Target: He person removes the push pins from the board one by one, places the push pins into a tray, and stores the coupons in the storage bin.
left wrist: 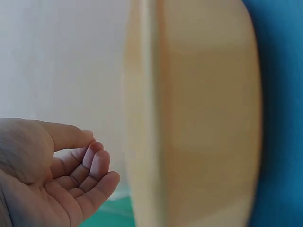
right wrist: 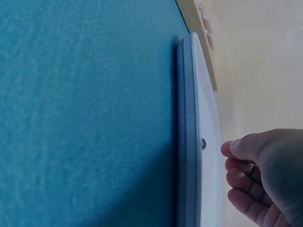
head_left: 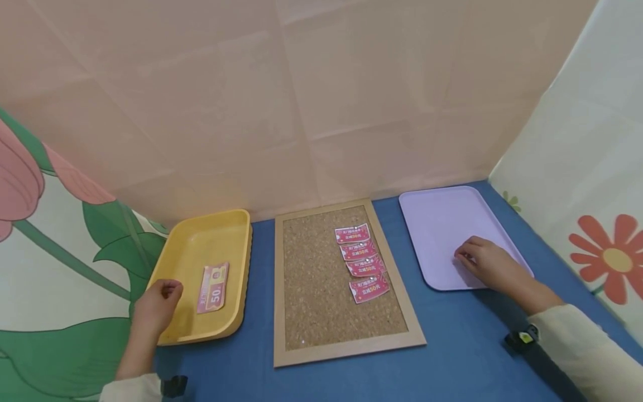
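Observation:
Over the left edge of the yellow tray [head_left: 187,334], my left hand [head_left: 157,304] hangs with its fingers loosely curled and nothing visible between them. Pink paper coupons [head_left: 213,287] marked 50 lie in that tray, to the right of the hand. My right hand [head_left: 489,265] hovers above the lilac tray [head_left: 432,218], thumb tip against the index finger, with nothing visible in it. In the right wrist view a small dark round thing [right wrist: 203,143] sits on the tray near the fingertips. Several red coupons [head_left: 369,287] overlap in a column on the corkboard [head_left: 321,312].
The wood-framed corkboard lies between the two trays on a blue tablecloth [head_left: 351,379]. A small pale speck [head_left: 303,341] shows near its lower left corner. A beige backdrop [head_left: 301,111] stands behind, and a flower-printed sheet [head_left: 567,184] rises at the right.

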Action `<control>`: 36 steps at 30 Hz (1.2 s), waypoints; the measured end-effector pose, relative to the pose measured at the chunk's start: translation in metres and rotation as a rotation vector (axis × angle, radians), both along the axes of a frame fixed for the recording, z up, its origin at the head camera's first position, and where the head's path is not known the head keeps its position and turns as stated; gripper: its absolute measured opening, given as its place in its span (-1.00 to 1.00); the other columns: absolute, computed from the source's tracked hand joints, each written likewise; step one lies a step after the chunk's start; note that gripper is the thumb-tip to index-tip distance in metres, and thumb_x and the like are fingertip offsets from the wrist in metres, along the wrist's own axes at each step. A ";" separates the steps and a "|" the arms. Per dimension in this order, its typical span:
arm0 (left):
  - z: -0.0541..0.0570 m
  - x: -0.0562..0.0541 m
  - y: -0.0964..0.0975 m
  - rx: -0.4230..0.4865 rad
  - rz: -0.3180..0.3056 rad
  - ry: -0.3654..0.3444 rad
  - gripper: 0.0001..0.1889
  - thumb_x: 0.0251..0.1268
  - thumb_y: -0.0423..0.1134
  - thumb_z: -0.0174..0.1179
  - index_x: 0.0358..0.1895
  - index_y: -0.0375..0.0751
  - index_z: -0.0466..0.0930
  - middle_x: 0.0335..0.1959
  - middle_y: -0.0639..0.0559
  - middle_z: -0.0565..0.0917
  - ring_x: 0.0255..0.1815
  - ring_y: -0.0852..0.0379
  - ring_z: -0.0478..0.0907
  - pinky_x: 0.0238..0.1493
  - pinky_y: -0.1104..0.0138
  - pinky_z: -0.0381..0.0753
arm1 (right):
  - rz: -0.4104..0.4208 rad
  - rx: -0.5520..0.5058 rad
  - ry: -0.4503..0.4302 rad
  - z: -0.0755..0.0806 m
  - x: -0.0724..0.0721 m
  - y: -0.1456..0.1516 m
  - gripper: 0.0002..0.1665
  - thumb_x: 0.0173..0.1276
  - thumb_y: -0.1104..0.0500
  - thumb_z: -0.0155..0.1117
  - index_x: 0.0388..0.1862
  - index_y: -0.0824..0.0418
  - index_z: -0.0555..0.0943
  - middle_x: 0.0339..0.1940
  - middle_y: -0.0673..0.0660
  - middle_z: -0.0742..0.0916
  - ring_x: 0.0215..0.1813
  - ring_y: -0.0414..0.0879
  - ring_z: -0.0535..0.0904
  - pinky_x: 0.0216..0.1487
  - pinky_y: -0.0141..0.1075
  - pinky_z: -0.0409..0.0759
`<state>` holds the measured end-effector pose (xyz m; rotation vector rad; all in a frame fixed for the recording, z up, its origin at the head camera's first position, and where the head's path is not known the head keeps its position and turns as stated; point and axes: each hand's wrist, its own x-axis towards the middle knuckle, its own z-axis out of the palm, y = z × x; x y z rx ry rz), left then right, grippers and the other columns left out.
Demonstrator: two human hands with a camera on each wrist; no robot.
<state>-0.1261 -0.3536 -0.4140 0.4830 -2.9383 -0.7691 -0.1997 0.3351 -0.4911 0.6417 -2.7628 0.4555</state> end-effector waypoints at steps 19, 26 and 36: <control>0.047 -0.016 0.168 0.126 -0.390 0.210 -0.76 0.38 -0.10 0.20 -0.05 -0.17 0.58 -0.20 0.01 0.61 -0.13 0.05 0.58 -0.03 0.11 0.58 | 0.069 -0.154 0.023 0.041 0.008 -0.069 -0.84 0.26 0.23 0.38 -0.18 0.19 0.68 -0.24 0.06 0.67 -0.22 -0.05 0.60 -0.23 -0.07 0.63; 0.018 -0.021 0.223 0.197 -0.532 0.096 -0.78 0.39 -0.12 0.19 -0.03 -0.14 0.61 -0.22 0.11 0.59 -0.15 0.16 0.55 -0.08 0.19 0.58 | 0.110 -0.268 -0.047 0.041 0.013 -0.104 -0.80 0.29 0.18 0.38 -0.10 0.13 0.66 -0.20 -0.02 0.67 -0.15 -0.12 0.60 -0.14 -0.07 0.63; -0.028 -0.031 0.277 0.182 -0.596 -0.078 -0.65 0.38 -0.05 0.19 0.10 -0.15 0.60 -0.14 0.10 0.61 -0.11 0.17 0.55 -0.13 0.26 0.58 | 0.195 -0.368 -0.199 0.032 0.016 -0.144 -0.76 0.32 0.14 0.36 -0.03 0.07 0.66 -0.06 0.01 0.67 0.00 -0.06 0.59 -0.02 0.02 0.59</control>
